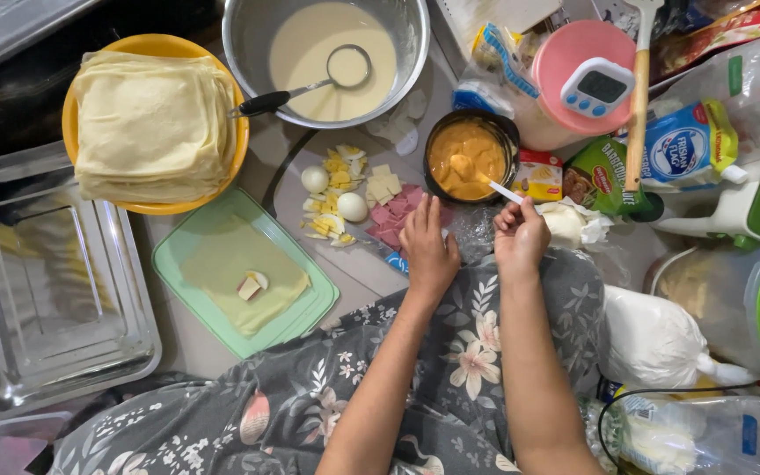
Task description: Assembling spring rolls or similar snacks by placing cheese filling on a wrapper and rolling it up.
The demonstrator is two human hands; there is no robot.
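Floral cloth (450,369) over the lap lies nearest, and above it the right hand (521,236) pinches a white spoon (485,180), its bowl dipped in the orange sauce of the dark bowl (471,158) beside the cutting board (345,207). Sauce could drip onto the cloth if the spoon lifts overfull, since the bowl stands just beyond the knees. Both forearms reach forward; the left hand (428,251) rests on the board's edge, fingers loosely curled, holding nothing I can see.
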